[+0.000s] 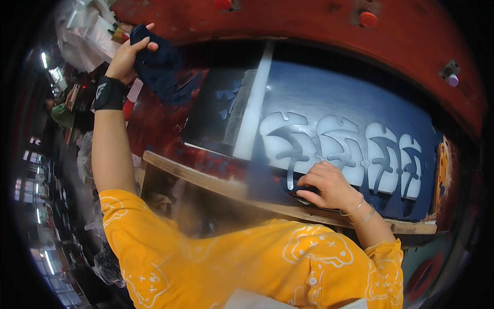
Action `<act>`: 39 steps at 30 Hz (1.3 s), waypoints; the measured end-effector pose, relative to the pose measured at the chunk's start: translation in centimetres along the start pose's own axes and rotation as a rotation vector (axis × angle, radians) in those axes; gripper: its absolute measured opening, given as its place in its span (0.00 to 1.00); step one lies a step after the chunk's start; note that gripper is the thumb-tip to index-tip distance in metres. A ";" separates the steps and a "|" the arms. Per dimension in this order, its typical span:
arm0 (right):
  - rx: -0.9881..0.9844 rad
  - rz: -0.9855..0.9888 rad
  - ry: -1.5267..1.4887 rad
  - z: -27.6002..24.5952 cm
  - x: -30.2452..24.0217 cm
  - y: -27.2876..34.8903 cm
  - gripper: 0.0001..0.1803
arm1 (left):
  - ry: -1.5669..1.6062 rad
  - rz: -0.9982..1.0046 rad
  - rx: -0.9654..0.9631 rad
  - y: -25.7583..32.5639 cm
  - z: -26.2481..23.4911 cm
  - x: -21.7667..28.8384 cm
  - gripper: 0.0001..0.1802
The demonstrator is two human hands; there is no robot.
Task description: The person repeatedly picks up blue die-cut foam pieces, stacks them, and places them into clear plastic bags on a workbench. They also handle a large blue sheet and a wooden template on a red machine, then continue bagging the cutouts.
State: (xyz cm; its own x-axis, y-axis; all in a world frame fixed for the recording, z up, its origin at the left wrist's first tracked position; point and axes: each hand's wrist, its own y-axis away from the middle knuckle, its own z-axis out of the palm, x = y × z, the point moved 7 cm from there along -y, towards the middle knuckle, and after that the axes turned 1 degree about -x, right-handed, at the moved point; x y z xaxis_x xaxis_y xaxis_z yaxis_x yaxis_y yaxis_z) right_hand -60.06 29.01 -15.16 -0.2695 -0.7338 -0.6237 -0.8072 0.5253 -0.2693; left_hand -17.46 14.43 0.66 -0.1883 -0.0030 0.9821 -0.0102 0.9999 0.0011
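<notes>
My left hand (128, 55) is stretched far out to the left and grips a dark blue cut piece of material (159, 67), lifting it above the red machine bed. A black wrist band sits on that forearm. My right hand (321, 184) rests at the near edge of a dark blue sheet (329, 98), fingers curled on a dark cut piece beside several pale cut-out openings (329, 144) punched in a row. Thin bracelets circle that wrist.
A white strip (253, 103) runs across the sheet. The red machine frame (319, 26) arches behind, with round buttons (368, 19). A wooden edge (206, 177) fronts the bed. Crumpled white plastic (85, 33) lies far left.
</notes>
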 end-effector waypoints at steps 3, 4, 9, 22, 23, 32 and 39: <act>0.034 0.016 0.005 -0.2 -0.5 -0.5 0.08 | -0.479 0.057 0.277 1.7 -2.9 -1.7 0.26; 0.049 0.021 0.010 -0.2 -0.8 -0.7 0.07 | -0.628 0.127 0.285 2.4 -2.2 -2.7 0.25; -0.008 0.023 -0.015 0.1 -1.8 0.5 0.06 | -1.361 0.243 0.173 8.0 8.9 -12.4 0.37; 0.640 1.335 0.314 -16.3 10.1 42.1 0.29 | -0.060 0.014 0.172 19.7 25.2 -16.9 0.29; 0.694 1.226 0.292 -16.6 10.5 42.6 0.28 | -0.150 0.024 0.208 18.7 25.1 -16.8 0.27; 0.880 1.059 -0.117 -17.6 11.6 43.3 0.18 | -0.035 0.080 0.184 14.4 20.1 -16.9 0.36; 0.944 0.970 0.172 -16.0 10.9 40.2 0.24 | -0.195 -0.013 0.013 15.2 20.5 -20.3 0.44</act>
State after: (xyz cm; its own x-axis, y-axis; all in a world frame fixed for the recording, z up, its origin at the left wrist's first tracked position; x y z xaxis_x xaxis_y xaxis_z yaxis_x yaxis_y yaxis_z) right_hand -103.91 35.23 -21.04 -0.6345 0.0881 -0.7679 0.3869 0.8963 -0.2169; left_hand -33.90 29.49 -23.07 -0.3751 -0.0194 0.9268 -0.0263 0.9996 0.0102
